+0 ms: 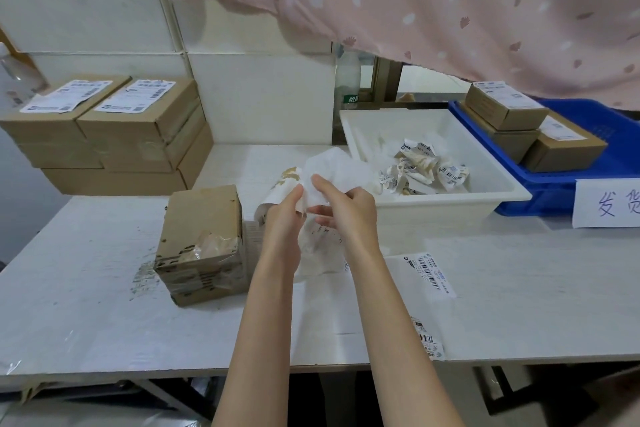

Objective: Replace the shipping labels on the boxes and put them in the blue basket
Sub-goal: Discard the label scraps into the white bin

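A cardboard box (pixel 202 243) with a torn, bare top stands on the table left of my hands. My left hand (pixel 284 215) and my right hand (pixel 343 208) together grip a torn-off old label (pixel 332 166), a crumpled white sheet with brown cardboard scraps on its back. Fresh labels (pixel 431 274) lie flat on the table to the right, another label (pixel 427 340) near the front edge. The blue basket (pixel 561 191) at the far right holds several relabelled boxes (pixel 505 104).
A white tray (pixel 446 201) behind my hands contains crumpled old labels. A stack of labelled boxes (pixel 104 135) stands at the back left. A paper sign (pixel 609 204) hangs on the basket front. A pink curtain (pixel 450 3) hangs above.
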`<state>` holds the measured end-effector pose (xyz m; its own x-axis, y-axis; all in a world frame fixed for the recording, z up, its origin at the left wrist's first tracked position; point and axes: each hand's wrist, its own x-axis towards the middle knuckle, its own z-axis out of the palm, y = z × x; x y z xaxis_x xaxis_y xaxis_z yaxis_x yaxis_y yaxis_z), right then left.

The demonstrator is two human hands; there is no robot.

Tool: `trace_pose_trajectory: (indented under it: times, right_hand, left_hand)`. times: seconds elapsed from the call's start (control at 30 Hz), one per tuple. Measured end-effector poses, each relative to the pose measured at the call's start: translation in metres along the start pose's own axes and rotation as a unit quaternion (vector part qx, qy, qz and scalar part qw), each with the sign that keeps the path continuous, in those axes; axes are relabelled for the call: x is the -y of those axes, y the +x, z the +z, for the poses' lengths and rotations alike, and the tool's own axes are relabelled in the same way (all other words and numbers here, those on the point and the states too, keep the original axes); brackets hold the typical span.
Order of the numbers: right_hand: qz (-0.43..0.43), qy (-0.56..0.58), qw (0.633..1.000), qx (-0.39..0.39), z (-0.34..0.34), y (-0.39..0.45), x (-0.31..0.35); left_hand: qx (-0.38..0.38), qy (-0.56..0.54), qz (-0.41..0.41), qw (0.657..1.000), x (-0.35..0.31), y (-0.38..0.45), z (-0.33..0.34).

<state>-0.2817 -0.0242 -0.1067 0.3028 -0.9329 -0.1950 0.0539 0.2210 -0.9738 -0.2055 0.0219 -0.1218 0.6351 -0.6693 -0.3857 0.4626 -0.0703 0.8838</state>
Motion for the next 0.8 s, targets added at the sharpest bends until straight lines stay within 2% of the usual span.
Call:
trace_pose_trajectory:
  times: [0.17,0.3,0.43,0.57,0.73,0.8]
  right_hand:
    - [-0.01,-0.028,0.999,-0.033,0.014,-0.004,0.0]
    - [-0.022,-0.044,0.996,-0.075,0.017,-0.005,-0.001]
    - [-0.059,-0.057,0.993,-0.084,0.016,-0.009,0.001]
    - [-0.084,-0.08,0.99,-0.078,0.014,-0.008,0.0]
    - [-0.093,-0.097,0.988,-0.073,0.01,-0.008,-0.002]
    - [-0.079,-0.102,0.989,-0.073,0.009,-0.007,-0.002]
  left_hand:
    - [0.029,-0.087,0.001,0.996,0.001,-0.004,0.002]
    - [0.091,-0.128,-0.028,0.987,0.004,-0.001,-0.003]
    - [0.069,-0.11,0.017,0.991,0.007,0.001,-0.001]
    - [0.099,-0.098,0.051,0.989,0.007,-0.002,0.001]
    - [-0.012,-0.075,0.004,0.997,0.003,-0.003,0.008]
    - [-0.023,-0.073,0.001,0.997,0.005,-0.001,0.009]
